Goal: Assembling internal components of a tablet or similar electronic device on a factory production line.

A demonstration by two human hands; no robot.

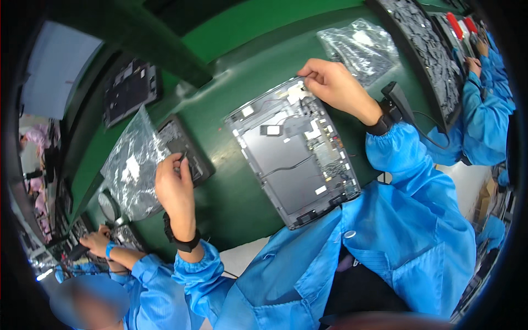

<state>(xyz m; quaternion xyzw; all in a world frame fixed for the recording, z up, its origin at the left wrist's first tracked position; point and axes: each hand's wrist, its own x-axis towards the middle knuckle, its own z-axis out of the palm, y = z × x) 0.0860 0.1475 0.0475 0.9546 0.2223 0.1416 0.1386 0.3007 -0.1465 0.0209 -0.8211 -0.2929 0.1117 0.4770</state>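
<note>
The opened tablet [297, 190] lies on the green bench [236, 212], its long axis toward 11 o'clock. My right hand [336, 85] bunches its fingertips at the tablet's 12 o'clock corner; at 9 o'clock, my left hand [175, 187] nearly closes over a black tray [196, 148]. I cannot tell if either clamps anything.

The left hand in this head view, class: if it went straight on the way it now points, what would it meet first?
Probably the black tray of dark parts; the left hand may already be over it, as depth is unclear.
</note>
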